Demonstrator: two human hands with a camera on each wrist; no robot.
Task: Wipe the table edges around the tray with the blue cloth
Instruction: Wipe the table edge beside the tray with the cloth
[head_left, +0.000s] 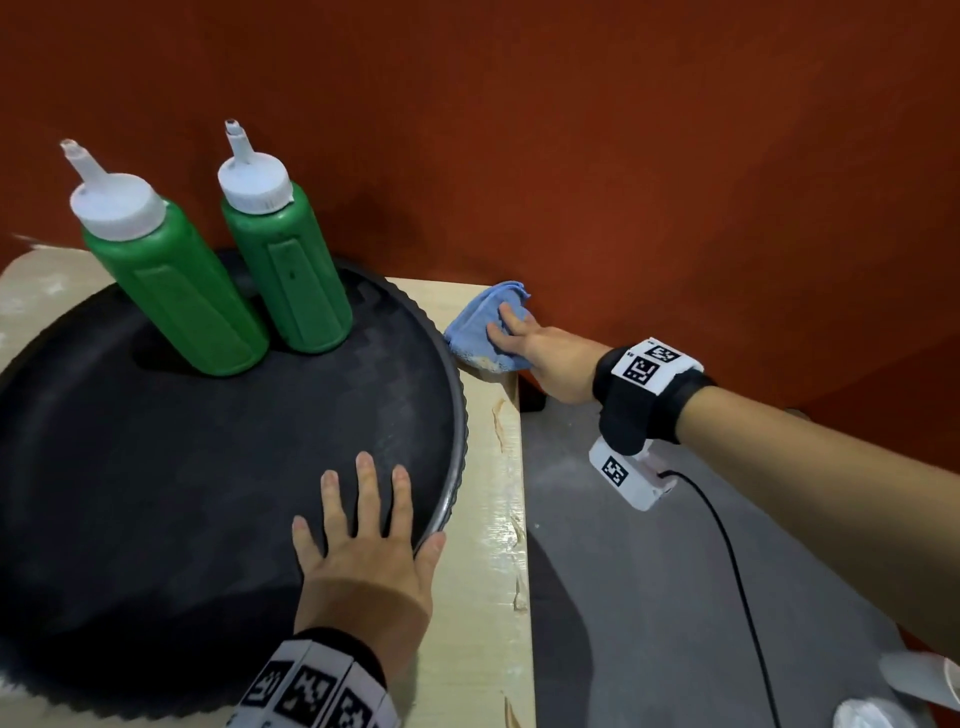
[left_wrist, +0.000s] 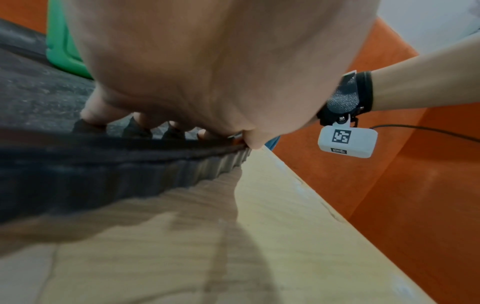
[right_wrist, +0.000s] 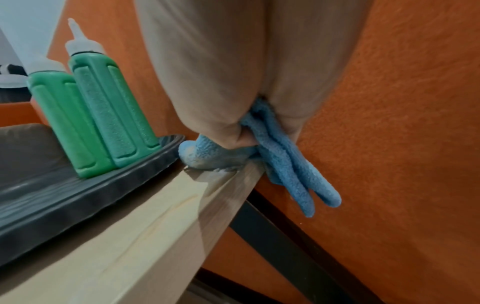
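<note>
A crumpled blue cloth (head_left: 480, 325) lies on the far right corner of the light wooden table (head_left: 488, 571), just off the rim of the round black tray (head_left: 156, 467). My right hand (head_left: 506, 327) lies over the cloth and grips it. In the right wrist view the cloth (right_wrist: 283, 164) is bunched in that hand (right_wrist: 228, 123), and its folds hang over the table edge (right_wrist: 223, 185). My left hand (head_left: 363, 519) lies flat on the tray with fingers spread and the thumb at the fluted rim (left_wrist: 207, 164).
Two green squeeze bottles (head_left: 171, 291) (head_left: 291, 270) with white nozzle caps stand at the back of the tray. A red wall (head_left: 623, 156) runs just behind the table corner. The table's right edge has chipped spots (head_left: 511, 525). Grey floor (head_left: 649, 571) and a black cable (head_left: 727, 545) lie to the right.
</note>
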